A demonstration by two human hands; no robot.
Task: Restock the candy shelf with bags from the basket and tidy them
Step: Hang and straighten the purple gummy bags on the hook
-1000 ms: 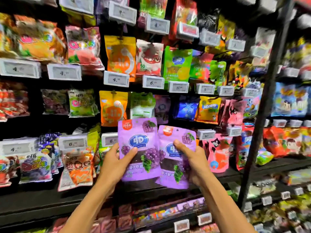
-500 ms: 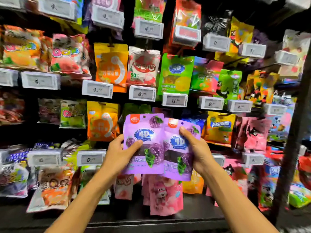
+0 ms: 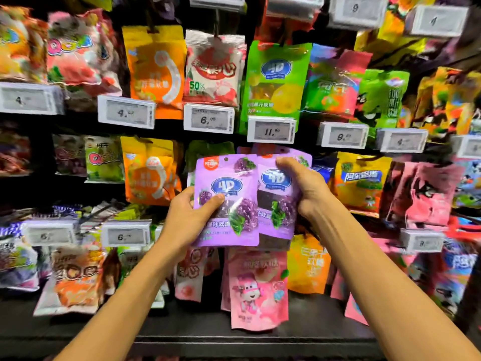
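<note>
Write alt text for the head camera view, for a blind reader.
The left hand grips one purple grape bag and the right hand a second purple bag behind it, held before a shelf crowded with candy bags. A green bag and price tag hang above.

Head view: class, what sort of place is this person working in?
Probably a shop's candy aisle: hanging sweet bags like the green bag, price tags under each row, purple bags held up.

Single head-worn wide-angle view, facing candy shelf [image 3: 247, 342] head-on, slightly downward, near. Left forearm [image 3: 125, 295] enters at 7 o'clock, right forearm [image 3: 377, 282] at 5 o'clock.
</note>
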